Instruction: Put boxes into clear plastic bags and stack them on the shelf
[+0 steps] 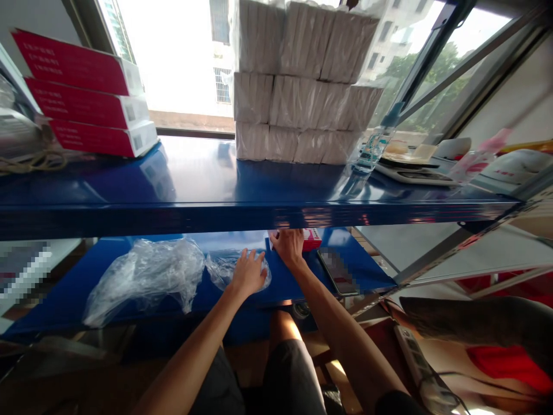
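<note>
My left hand [249, 273] lies with its fingers spread on a small crumpled clear plastic bag [220, 271] on the lower blue shelf. To its right, my right hand [288, 245] is closed on a small red-and-white box [311, 239], just below the upper shelf's front edge. Part of the box and some of the fingertips are hidden. A larger heap of clear plastic bags [151, 274] lies left of my left hand. Beside my right wrist a phone [339, 272] rests flat on the shelf.
The upper blue shelf [199, 178] overhangs the hands. It carries stacked red boxes [86, 106], piled white plastic-wrapped packs [302, 104] and a clear bottle [371, 150]. A metal upright [458, 242] stands right; a power strip [412, 357] lies below. Another person's arm [479, 323] shows at right.
</note>
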### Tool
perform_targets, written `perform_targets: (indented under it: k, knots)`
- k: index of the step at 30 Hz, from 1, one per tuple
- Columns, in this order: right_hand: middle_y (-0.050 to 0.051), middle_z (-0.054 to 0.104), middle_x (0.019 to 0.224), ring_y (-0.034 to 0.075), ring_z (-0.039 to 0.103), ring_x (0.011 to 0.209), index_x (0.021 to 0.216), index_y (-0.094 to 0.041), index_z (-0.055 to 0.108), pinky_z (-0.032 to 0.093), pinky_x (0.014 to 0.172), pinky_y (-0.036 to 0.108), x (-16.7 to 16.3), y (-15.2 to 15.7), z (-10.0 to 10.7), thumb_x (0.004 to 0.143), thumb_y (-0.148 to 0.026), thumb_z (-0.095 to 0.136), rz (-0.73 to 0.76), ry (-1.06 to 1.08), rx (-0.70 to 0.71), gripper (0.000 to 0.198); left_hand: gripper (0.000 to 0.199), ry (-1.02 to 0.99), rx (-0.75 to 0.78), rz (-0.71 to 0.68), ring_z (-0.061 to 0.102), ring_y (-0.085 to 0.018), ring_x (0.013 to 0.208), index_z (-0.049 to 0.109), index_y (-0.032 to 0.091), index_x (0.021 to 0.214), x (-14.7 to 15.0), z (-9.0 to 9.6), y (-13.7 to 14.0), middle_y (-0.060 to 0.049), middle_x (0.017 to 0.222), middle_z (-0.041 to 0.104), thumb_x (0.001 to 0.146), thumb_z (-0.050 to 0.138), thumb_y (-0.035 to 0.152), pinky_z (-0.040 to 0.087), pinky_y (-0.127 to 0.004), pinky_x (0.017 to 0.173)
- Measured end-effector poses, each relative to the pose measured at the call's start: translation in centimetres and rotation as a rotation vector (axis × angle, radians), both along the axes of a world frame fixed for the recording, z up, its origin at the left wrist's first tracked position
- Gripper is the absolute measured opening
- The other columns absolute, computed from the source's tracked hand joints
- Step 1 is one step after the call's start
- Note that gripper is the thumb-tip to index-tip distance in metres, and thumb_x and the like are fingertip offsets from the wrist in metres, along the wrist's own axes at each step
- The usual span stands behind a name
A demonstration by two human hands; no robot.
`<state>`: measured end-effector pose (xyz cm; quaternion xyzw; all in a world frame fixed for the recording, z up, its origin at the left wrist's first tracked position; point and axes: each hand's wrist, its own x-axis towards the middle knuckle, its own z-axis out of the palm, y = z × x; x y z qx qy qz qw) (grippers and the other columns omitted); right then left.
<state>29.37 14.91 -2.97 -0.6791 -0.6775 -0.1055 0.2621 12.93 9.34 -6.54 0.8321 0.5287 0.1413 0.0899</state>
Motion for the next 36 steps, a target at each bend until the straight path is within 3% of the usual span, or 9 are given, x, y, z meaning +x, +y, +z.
perform_targets:
  k: [5, 9, 12, 15, 19, 23, 28, 33, 36]
  knots:
    - [0.025, 0.062, 0.132, 0.041, 0.052, 0.121, 0.132, -0.012, 0.062, 0.040, 0.101, 0.053, -0.2, -0.2, -2.0, 0.090, -0.020, 0.064, -0.037, -0.124, 0.034, 0.043, 0.059, -0.094, 0.002, -0.078, 0.034, -0.041, 0.152, 0.049, 0.015, 0.154, 0.0, -0.8, -1.5, -0.020, 0.162, 0.043, 0.096, 0.052, 0.026, 0.036, -0.059, 0.121]
    - [0.020, 0.065, 0.120, 0.035, 0.057, 0.113, 0.116, -0.017, 0.066, 0.043, 0.095, 0.047, -0.9, -2.5, -2.0, 0.099, -0.028, 0.053, 0.099, 0.038, 0.022, 0.024, 0.047, -0.247, 0.136, 0.000, 0.038, -0.031, 0.151, 0.060, 0.021, 0.145, -2.5, 0.7, -2.1, -0.012, 0.153, 0.054, 0.101, 0.045, 0.023, 0.037, -0.049, 0.124]
    - [0.012, 0.070, 0.099, 0.026, 0.065, 0.088, 0.108, -0.021, 0.066, 0.047, 0.079, 0.035, -1.7, -4.4, -2.2, 0.103, -0.041, 0.050, 0.197, 0.260, -0.162, 0.026, 0.043, -0.233, 0.195, 0.234, 0.045, -0.032, 0.144, 0.063, 0.022, 0.141, -5.8, 1.8, -1.6, -0.013, 0.144, 0.061, 0.100, 0.047, 0.025, 0.039, -0.050, 0.121]
    - [0.008, 0.073, 0.090, 0.025, 0.067, 0.081, 0.114, -0.023, 0.069, 0.046, 0.071, 0.031, -1.7, -4.9, -2.9, 0.087, -0.048, 0.073, 0.217, 0.393, -0.386, 0.037, 0.059, -0.061, 0.064, 0.439, 0.054, -0.039, 0.134, 0.050, 0.018, 0.153, -9.0, 2.1, -0.7, -0.020, 0.139, 0.063, 0.097, 0.056, 0.037, 0.047, -0.052, 0.108]
    - [0.001, 0.067, 0.071, 0.020, 0.063, 0.069, 0.093, -0.019, 0.074, 0.043, 0.065, 0.028, -1.1, -3.4, -3.3, 0.072, -0.028, 0.079, 0.364, 0.540, -0.604, 0.024, 0.064, -0.005, -0.200, 0.374, 0.072, -0.032, 0.101, 0.047, 0.023, 0.155, -11.3, 2.3, 0.1, -0.013, 0.104, 0.076, 0.093, 0.059, 0.027, 0.054, -0.040, 0.088]
    - [-0.002, 0.058, 0.065, 0.016, 0.057, 0.066, 0.071, -0.019, 0.060, 0.038, 0.061, 0.025, -0.8, -2.1, -3.1, 0.075, -0.030, 0.073, 0.359, 0.548, -0.504, 0.017, 0.043, -0.258, 0.082, 0.327, 0.073, -0.025, 0.097, 0.065, 0.022, 0.133, -12.1, 3.5, 0.1, -0.011, 0.107, 0.075, 0.095, 0.045, 0.018, 0.054, -0.034, 0.089]
    - [-0.001, 0.062, 0.073, 0.020, 0.062, 0.071, 0.091, -0.022, 0.060, 0.041, 0.063, 0.027, -0.3, -2.4, -3.1, 0.073, -0.035, 0.081, 0.194, 0.472, -0.364, 0.031, 0.036, -0.408, 0.258, 0.458, 0.072, -0.023, 0.090, 0.063, 0.022, 0.127, -13.2, 4.6, -1.2, -0.008, 0.103, 0.074, 0.095, 0.046, 0.023, 0.053, -0.031, 0.081]
    - [0.002, 0.067, 0.068, 0.022, 0.066, 0.068, 0.074, -0.021, 0.064, 0.047, 0.056, 0.028, 0.7, -2.5, -2.6, 0.058, -0.045, 0.094, 0.375, 0.643, -0.776, 0.042, 0.013, -0.279, 0.049, 0.453, 0.068, -0.021, 0.069, 0.065, 0.024, 0.094, -13.2, 4.1, -2.7, -0.002, 0.072, 0.068, 0.092, 0.053, 0.030, 0.043, -0.027, 0.063]
    - [0.000, 0.069, 0.070, 0.020, 0.066, 0.062, 0.089, -0.020, 0.066, 0.051, 0.054, 0.027, 0.9, -2.5, -1.6, 0.061, -0.037, 0.092, 0.480, 0.864, -0.975, 0.042, 0.009, -0.371, 0.010, 0.467, 0.066, -0.019, 0.063, 0.061, 0.026, 0.094, -12.9, 4.3, -2.8, 0.001, 0.068, 0.067, 0.091, 0.054, 0.032, 0.041, -0.025, 0.059]
